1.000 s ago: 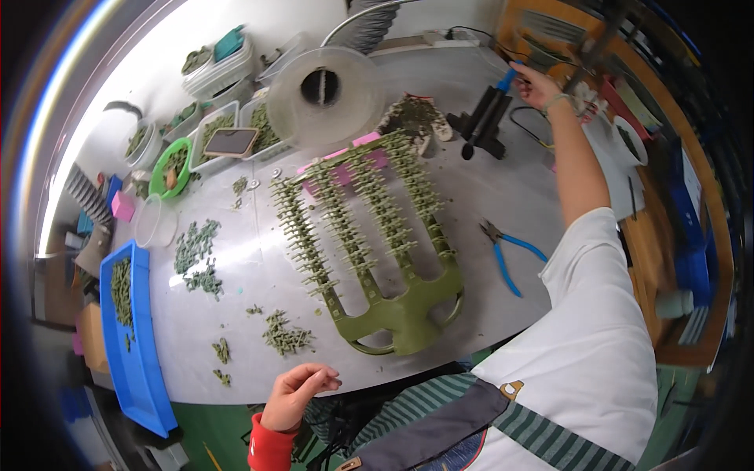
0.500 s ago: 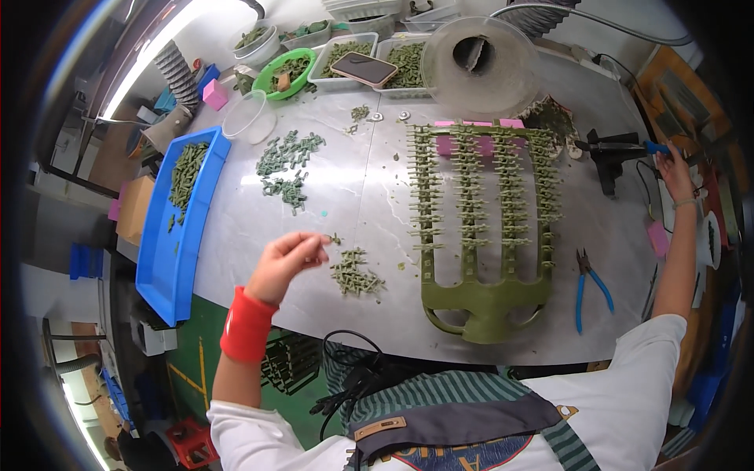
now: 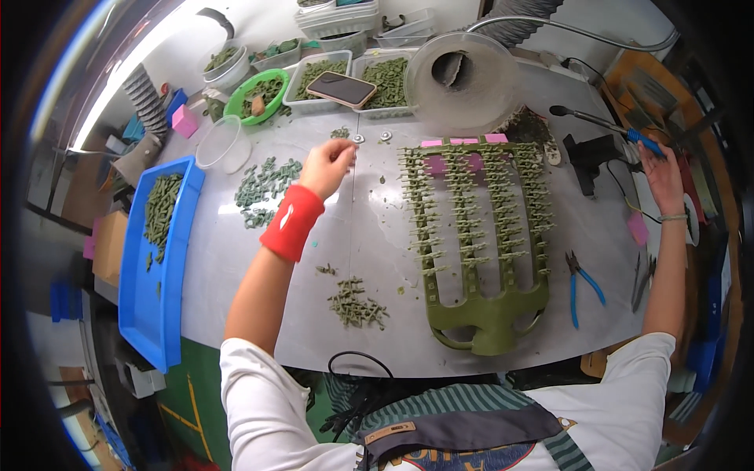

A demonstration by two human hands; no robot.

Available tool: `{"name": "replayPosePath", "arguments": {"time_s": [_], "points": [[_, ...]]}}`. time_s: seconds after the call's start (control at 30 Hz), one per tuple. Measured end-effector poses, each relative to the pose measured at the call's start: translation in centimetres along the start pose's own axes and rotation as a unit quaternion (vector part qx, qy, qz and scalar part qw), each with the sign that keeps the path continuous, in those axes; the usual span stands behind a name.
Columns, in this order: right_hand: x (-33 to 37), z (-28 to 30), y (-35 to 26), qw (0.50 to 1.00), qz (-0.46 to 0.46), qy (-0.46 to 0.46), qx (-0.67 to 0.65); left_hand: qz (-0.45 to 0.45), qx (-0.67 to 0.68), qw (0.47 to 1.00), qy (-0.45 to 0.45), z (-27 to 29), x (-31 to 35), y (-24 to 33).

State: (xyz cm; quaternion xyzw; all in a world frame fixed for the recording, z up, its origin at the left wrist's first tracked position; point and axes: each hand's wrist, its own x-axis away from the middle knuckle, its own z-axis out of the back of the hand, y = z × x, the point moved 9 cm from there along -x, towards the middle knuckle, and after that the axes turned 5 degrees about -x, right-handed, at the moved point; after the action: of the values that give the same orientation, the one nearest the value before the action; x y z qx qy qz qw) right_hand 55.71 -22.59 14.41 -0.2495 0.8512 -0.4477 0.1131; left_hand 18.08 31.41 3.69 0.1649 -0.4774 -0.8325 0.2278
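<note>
My right hand (image 3: 664, 177) grips the blue handle of a soldering-iron-like tool (image 3: 605, 122), whose dark shaft ends in a rounded tip. A black stand (image 3: 589, 161) sits just below that shaft. My left hand (image 3: 328, 166), fingers pinched together, is over the table near a small cluster of green bits (image 3: 340, 133); what the fingers hold, if anything, is too small to make out. Between my arms stands an olive-green, wax-like rack (image 3: 487, 310), its four bars lined with small pieces. A pile of small green pieces (image 3: 357, 304) lies left of it.
Bluish-green pieces (image 3: 267, 184) lie beyond my left forearm. At left is a blue tray (image 3: 169, 314); at right, blue-handled pliers (image 3: 581, 286). Along the back stand a green bowl (image 3: 236, 106), a phone (image 3: 342, 89) on filled tubs, and a round clear cover (image 3: 463, 98).
My left hand has moved farther from me, away from the near pile. My right hand has lifted the blue-handled tool off its black stand. The view has shifted slightly.
</note>
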Motion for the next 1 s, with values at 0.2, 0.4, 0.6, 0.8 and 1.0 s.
{"name": "replayPosePath", "arguments": {"time_s": [0.2,0.4,0.6,0.8,1.0], "points": [[1.2,1.5,-1.1,0.988,0.102,0.094,0.068,-0.329,-0.302,0.881,0.158,-2.4,-7.8,7.5],[4.4,-1.9,-1.1,0.98,0.13,0.124,0.085,-0.141,-0.489,0.861,-0.002,-7.2,-16.7,5.1],[4.8,-5.1,1.5,0.985,0.112,0.081,0.107,-0.141,-0.579,0.797,-0.1,-9.1,-18.5,4.1],[4.6,-6.0,3.4,0.983,0.113,0.049,0.134,-0.245,-0.417,0.874,0.045,-5.4,-16.9,5.2],[6.2,-2.7,2.7,0.99,0.132,0.042,0.04,-0.161,-0.18,0.968,0.061,0.7,-8.1,4.6]]}}
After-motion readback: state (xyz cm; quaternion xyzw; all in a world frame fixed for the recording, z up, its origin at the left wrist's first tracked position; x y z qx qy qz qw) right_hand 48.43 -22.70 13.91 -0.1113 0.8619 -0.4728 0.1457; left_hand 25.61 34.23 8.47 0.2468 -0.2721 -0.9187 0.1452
